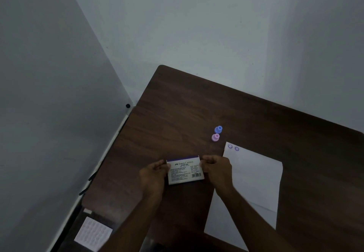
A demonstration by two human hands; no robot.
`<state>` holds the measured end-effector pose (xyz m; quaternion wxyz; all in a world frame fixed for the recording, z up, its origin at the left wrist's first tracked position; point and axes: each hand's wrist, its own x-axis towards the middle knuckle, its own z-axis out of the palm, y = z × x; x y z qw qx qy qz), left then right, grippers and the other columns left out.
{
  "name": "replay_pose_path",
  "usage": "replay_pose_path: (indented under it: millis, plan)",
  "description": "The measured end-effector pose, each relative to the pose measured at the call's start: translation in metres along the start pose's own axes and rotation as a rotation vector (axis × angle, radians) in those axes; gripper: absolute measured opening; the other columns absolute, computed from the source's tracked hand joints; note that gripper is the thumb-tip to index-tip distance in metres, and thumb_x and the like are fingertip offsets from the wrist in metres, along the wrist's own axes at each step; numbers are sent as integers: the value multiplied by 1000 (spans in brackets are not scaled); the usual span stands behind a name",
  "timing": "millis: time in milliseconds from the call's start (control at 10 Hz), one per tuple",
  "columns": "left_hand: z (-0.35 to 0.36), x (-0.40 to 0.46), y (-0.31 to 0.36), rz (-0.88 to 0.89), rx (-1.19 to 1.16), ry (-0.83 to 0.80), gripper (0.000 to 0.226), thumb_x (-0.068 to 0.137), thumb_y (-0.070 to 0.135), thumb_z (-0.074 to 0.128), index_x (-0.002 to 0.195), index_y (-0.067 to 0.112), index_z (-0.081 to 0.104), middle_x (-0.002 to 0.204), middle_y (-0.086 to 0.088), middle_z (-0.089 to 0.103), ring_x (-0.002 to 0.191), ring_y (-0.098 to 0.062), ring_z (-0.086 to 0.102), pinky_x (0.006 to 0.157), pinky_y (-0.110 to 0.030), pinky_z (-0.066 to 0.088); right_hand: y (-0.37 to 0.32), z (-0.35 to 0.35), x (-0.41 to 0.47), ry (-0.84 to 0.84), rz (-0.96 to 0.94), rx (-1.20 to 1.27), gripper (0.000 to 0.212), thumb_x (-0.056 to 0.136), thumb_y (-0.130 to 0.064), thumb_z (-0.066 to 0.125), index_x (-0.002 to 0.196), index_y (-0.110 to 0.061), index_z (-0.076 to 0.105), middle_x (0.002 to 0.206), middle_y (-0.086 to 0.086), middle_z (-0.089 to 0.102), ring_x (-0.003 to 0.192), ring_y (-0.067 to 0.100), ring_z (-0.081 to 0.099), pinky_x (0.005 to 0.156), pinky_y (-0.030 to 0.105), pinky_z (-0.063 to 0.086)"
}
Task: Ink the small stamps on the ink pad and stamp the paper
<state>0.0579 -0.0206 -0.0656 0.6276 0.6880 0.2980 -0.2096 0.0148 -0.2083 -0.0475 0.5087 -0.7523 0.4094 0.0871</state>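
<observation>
The stamp pad box [185,170] is a flat rectangular carton, white on its printed face with a purple band along the far edge and a barcode at the near right corner. It sits low over the counter [177,113]; whether it touches the surface cannot be told. The left hand [153,175] grips the box's left short edge, its fingers [164,166] curled closed against that edge. The right hand [216,170] grips the right short edge, its fingers [205,162] pinched closed on the far right corner. The box lies between the two hands.

Right of the box lies a white sheet of paper [254,182], smooth, with a faint crease across it; the right forearm crosses its near part. Two round purple stamp marks [233,147] show at the sheet's far left corner. Beyond the box, just past that corner of the paper, stand two small knob-shaped plastic stamps, touching or nearly so: a pink stamp [215,137] and a blue stamp [218,129] behind it.

The counter is dark brown with wood grain and a rounded far corner. Near and left of the box, at the counter's edge, lies a pale sheet with rows of small rounded bumps [92,233].
</observation>
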Motion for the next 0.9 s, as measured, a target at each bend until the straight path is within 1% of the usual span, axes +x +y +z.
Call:
replay_pose_path:
  millis: [100, 300, 400, 500, 600, 700, 800, 900]
  plan:
    - [0, -1, 1, 22, 55, 0, 31, 77, 12, 77, 107, 8, 69, 91, -8, 74, 83, -22, 72, 79, -44, 59, 2, 1, 2, -3, -1, -13, 15, 83, -16, 69, 98, -18, 68, 98, 2, 73, 85, 10, 68, 77, 36, 60]
    - [1, -2, 3, 48, 138, 22, 29, 80, 17, 75, 107, 8, 69, 91, -5, 74, 82, -19, 71, 78, -42, 60, 3, 4, 3, -1, -4, -45, 15, 83, -18, 68, 98, -18, 68, 98, 1, 73, 82, 7, 67, 72, 28, 59]
    - [0, -2, 4, 57, 166, 32, 28, 80, 17, 74, 106, 9, 69, 88, -4, 74, 78, -18, 71, 75, -40, 60, 1, 5, 1, 0, -30, -60, 10, 84, -17, 66, 94, -20, 67, 98, 0, 72, 79, 5, 65, 67, 21, 56]
    - [1, -1, 4, 55, 169, 27, 28, 81, 16, 74, 107, 8, 69, 88, -3, 73, 78, -17, 71, 73, -37, 60, -1, 6, -2, -6, -56, -98, 13, 85, -16, 66, 81, -29, 62, 97, 0, 72, 74, 2, 62, 62, 15, 51]
    - [0, 1, 3, 57, 186, 26, 29, 80, 17, 75, 107, 8, 69, 87, -2, 74, 77, -15, 71, 73, -37, 60, -1, 8, -2, 0, -85, -135, 8, 85, -13, 65, 87, -20, 65, 99, 2, 71, 78, 5, 62, 65, 16, 52]
    - [-1, 1, 4, 113, 311, 29, 33, 80, 22, 75, 111, 12, 68, 94, 0, 74, 85, -14, 69, 81, -40, 58, -4, 8, -2, 19, -89, -184, 8, 86, -12, 62, 87, -19, 65, 96, -1, 70, 79, 4, 61, 61, 11, 46]
    - [-3, 3, 13, 397, 523, 150, 30, 85, 31, 67, 112, 18, 69, 102, 1, 73, 93, -14, 68, 85, -30, 54, -19, 6, -2, 100, -171, -216, 10, 89, -20, 58, 91, -24, 66, 87, -10, 64, 77, 0, 59, 56, 6, 35]
    - [-1, 1, 30, 687, 626, 182, 35, 96, 42, 46, 118, 22, 65, 112, 4, 68, 104, -12, 63, 87, -22, 46, -35, 0, -7, 118, -319, -230, 16, 89, -29, 56, 103, -25, 63, 97, -9, 62, 92, 3, 59, 73, 11, 38]
